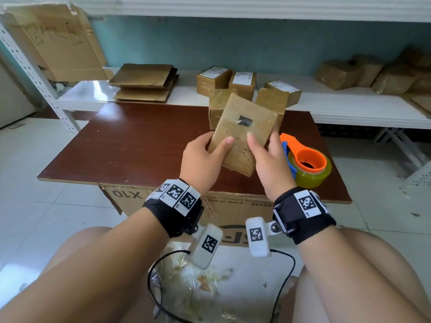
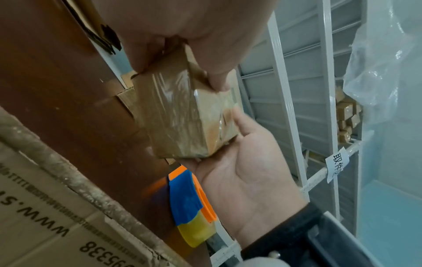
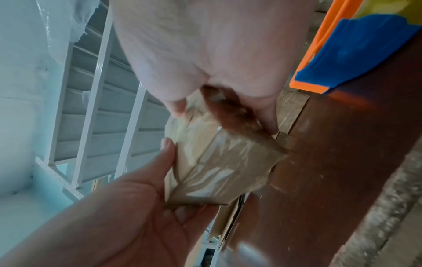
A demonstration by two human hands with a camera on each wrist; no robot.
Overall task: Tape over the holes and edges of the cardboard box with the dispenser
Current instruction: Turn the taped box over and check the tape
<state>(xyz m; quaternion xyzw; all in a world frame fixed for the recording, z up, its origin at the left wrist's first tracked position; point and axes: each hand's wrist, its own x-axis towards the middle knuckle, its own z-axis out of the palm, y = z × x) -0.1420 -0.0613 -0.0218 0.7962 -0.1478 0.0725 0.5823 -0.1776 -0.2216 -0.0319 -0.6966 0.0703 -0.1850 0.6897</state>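
- While both hands hold the box (image 1: pixel 242 134) above the bench (image 1: pixel 144 141), this looks like inspection: a dark hole (image 1: pixel 245 121) still shows
- left hand (image 1: pixel 201 157) and right hand (image 1: pixel 268 164) fingers clamp its lower end
- Next: free the right hand for the dispenser (image 1: pixel 305 164), just beside
- Other boxes (image 1: pixel 235 85) stand behind, apart

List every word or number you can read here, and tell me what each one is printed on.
"www.sf-exp" (rest hidden), upside down on the big carton under the tabletop.
"X10", upside down, same carton.
"95338", same carton, start cut off.
"取件" plus a hidden third character, on a paper tag on the shelf frame.
White shipping labels on the small boxes: too small to read.
Marker scrawl on the propped cardboard sheet: illegible.
Wrist squares are codes, not text.
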